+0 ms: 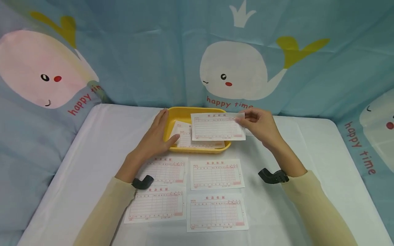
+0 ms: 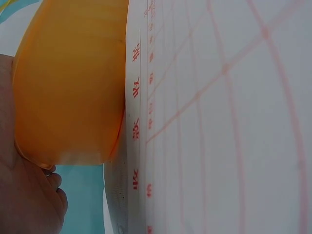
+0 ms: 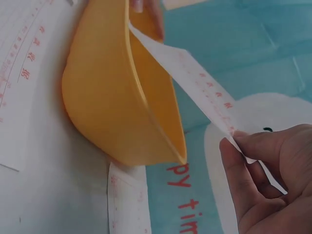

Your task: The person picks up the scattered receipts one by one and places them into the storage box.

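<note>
Head view shows the right hand [image 1: 261, 124] pinching the slip [image 1: 218, 126] by its right end, long side lying left-right over the tray [image 1: 172, 114] mid-frame, left hand [image 1: 160, 131] flat on the rim.

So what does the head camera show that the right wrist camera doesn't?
Only the head view shows the four slips laid out on the table and the left hand resting on the tray's edge. Only the right wrist view shows the tray's underside and a slip beside it. Both show the yellow tray and the right hand pinching a slip by its corner.
</note>
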